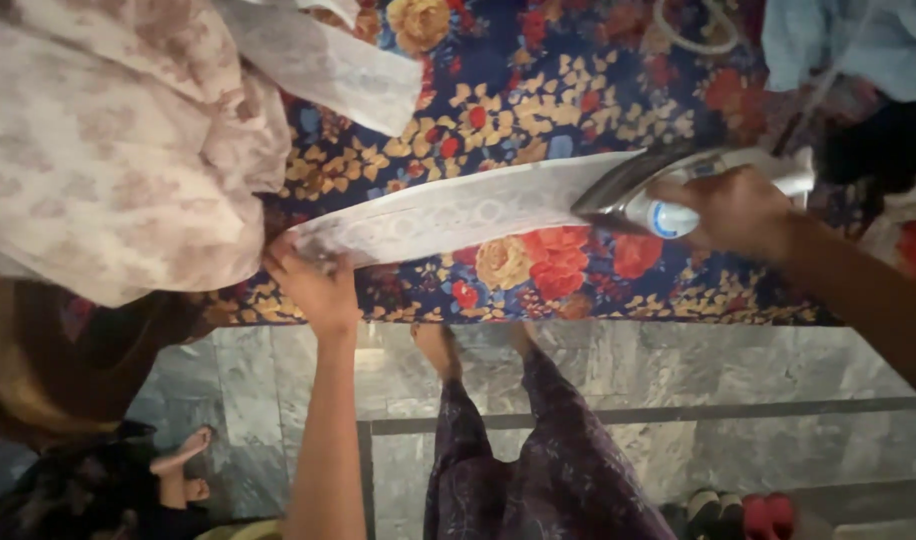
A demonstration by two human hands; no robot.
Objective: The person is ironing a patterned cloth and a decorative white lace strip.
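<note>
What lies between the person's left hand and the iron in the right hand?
In the head view, only the long white patterned cloth strip runs between them, from the left hand pinning one end to the iron under the right hand, over the floral cover.

Domestic room, home ironing spot. Evidence: dark-blue floral cloth cover [538, 110] spread as ironing surface; grey-green marble tile floor [678, 370]; heaped pale floral garments [108, 140] at 10 o'clock; red sandals [768, 512] at 5 o'clock.
</note>
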